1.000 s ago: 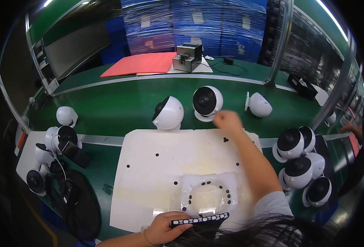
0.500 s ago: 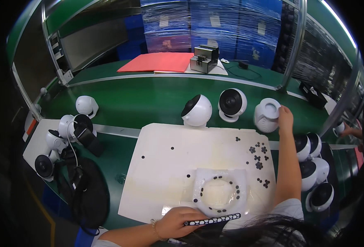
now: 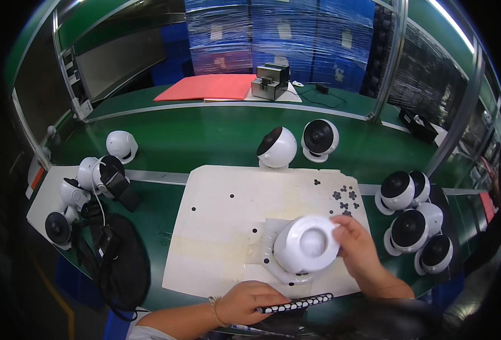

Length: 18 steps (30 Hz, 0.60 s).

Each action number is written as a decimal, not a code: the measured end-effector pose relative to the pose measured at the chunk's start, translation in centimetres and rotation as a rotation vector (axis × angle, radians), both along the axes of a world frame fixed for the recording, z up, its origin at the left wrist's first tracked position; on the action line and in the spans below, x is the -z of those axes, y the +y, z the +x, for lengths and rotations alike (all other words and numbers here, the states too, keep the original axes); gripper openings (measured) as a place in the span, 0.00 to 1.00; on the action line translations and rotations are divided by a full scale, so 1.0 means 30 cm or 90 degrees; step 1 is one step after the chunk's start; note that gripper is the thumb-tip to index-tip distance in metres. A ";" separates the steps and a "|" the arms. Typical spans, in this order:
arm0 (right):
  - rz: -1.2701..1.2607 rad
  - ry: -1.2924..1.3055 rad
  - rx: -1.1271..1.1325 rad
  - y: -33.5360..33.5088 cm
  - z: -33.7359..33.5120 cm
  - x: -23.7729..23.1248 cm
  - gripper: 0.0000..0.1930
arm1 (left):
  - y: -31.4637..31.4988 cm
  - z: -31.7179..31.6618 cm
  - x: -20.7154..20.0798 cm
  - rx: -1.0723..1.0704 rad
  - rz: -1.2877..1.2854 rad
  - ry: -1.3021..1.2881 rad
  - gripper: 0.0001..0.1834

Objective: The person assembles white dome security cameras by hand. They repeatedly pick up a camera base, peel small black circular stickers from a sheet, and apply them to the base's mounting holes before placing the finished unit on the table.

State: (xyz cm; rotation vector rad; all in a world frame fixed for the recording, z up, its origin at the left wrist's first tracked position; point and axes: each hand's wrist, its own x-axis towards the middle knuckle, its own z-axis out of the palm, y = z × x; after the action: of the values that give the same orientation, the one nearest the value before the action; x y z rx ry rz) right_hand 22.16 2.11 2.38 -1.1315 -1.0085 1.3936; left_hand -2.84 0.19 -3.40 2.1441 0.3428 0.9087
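Observation:
My right hand [image 3: 359,245] grips a white round camera body [image 3: 307,243], its flat base facing up, just above a white ring-shaped holder [image 3: 274,262] on the white mat [image 3: 222,226]. At the mat's near edge my left hand [image 3: 250,302] holds a narrow black strip with white dots [image 3: 294,304]. Small black pads [image 3: 344,197] lie scattered on the mat's right side, close to my right hand.
Two white dome cameras [image 3: 298,144] stand behind the mat. Several more [image 3: 412,218] crowd the right, others [image 3: 86,181] with a black cable and bag [image 3: 114,255] at left. A red mat [image 3: 208,88] and a small grey machine [image 3: 270,80] sit at the back.
My right hand reached to the far right, took a white camera and brought it back down over the ring holder. My left hand stayed with the dotted strip.

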 end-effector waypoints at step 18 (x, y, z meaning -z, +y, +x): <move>0.354 -0.531 0.108 0.907 -0.052 0.077 0.51 | 0.013 -0.010 0.001 -0.027 -0.004 0.028 0.21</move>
State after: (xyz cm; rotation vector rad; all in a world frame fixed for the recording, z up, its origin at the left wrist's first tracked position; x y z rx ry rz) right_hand 20.59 29.31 0.08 -1.3312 -1.6989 0.4071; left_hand -3.14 0.59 -3.43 2.1613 0.4142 0.8846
